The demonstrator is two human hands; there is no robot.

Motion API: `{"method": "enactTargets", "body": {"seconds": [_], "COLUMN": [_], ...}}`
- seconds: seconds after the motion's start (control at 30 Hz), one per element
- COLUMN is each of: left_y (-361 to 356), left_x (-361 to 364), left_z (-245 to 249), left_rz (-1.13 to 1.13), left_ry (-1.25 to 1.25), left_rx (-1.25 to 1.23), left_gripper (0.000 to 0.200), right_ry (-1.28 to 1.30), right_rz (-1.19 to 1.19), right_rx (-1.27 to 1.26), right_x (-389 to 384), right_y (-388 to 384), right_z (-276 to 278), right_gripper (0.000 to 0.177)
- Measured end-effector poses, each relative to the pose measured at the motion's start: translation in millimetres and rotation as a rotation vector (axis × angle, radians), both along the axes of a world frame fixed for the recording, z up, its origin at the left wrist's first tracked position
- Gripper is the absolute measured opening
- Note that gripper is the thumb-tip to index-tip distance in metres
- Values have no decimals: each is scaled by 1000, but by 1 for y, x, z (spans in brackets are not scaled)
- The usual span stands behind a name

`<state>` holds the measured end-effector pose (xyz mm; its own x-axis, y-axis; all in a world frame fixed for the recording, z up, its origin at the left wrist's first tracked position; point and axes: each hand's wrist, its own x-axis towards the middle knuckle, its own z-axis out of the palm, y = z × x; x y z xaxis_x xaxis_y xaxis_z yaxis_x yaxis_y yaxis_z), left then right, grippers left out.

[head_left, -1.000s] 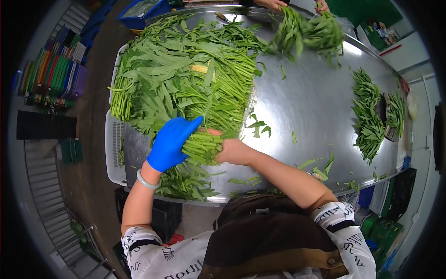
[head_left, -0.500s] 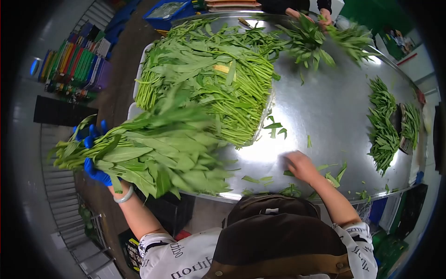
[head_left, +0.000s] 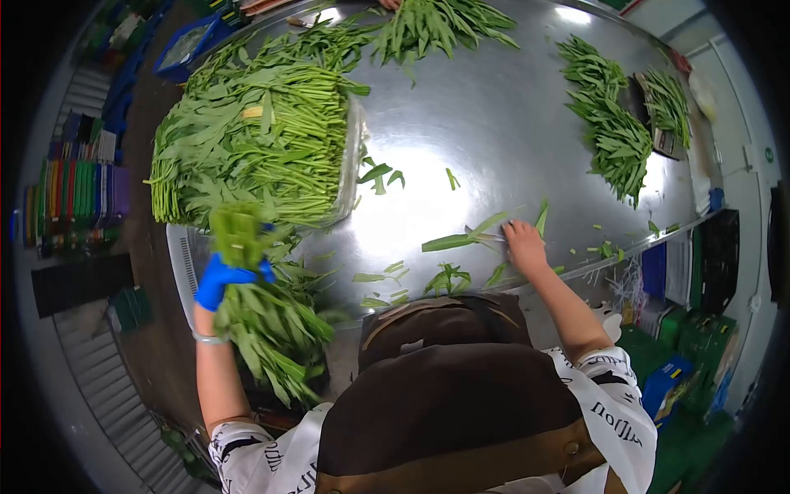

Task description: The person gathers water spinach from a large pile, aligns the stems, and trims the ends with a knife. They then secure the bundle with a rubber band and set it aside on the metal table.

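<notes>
My left hand (head_left: 226, 278), in a blue glove, is closed around a bunch of long-leaved green vegetables (head_left: 271, 329), which look like water spinach. The cut stems point up and away from me; the leaves hang below the hand past the table's near edge. My right hand (head_left: 524, 244), bare, is down at the near part of the metal table (head_left: 477, 140), fingers curled, beside loose leaves (head_left: 451, 242). A thin pale strip shows at its fingertips; I cannot make out what it is. Beyond the left hand lies a big heap of the same greens (head_left: 255, 140).
Across the table, part of another person's hand (head_left: 390, 3) is by a bunch of greens (head_left: 440, 29). More bunches (head_left: 609, 123) lie at the right. Leaf scraps (head_left: 448, 278) are scattered along the near edge. A blue crate (head_left: 188, 48) stands at the far left.
The view has turned right. My left hand has swung the bunch so its stems point away and its leaves hang toward me. My right hand has come down by loose leaves.
</notes>
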<state>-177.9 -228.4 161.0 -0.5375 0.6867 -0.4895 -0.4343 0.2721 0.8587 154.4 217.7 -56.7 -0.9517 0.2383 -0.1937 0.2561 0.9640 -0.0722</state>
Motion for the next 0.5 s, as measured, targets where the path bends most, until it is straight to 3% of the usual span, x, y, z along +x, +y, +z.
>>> {"method": "enactTargets", "body": {"seconds": [0.03, 0.2, 0.3, 0.4, 0.5], "left_y": [12, 75, 99, 109, 104], "left_x": [1, 47, 76, 97, 98], "left_z": [-13, -64, -67, -71, -82], "left_rz": [-163, -207, 9, 212, 243], "left_ry": [-16, -351, -497, -594, -626], "left_rx": [-129, 46, 146, 138, 145], "left_gripper": [60, 66, 63, 58, 51], "right_ry": [10, -29, 9, 170, 20], "right_rz": [45, 244, 85, -9, 76], "right_rx": [-5, -101, -397, -382, -307], "right_x": [-6, -23, -29, -28, -12], "right_y": [-4, -8, -10, -18, -20], "right_z": [4, -20, -17, 1, 8], "right_gripper": [36, 28, 26, 28, 27]}}
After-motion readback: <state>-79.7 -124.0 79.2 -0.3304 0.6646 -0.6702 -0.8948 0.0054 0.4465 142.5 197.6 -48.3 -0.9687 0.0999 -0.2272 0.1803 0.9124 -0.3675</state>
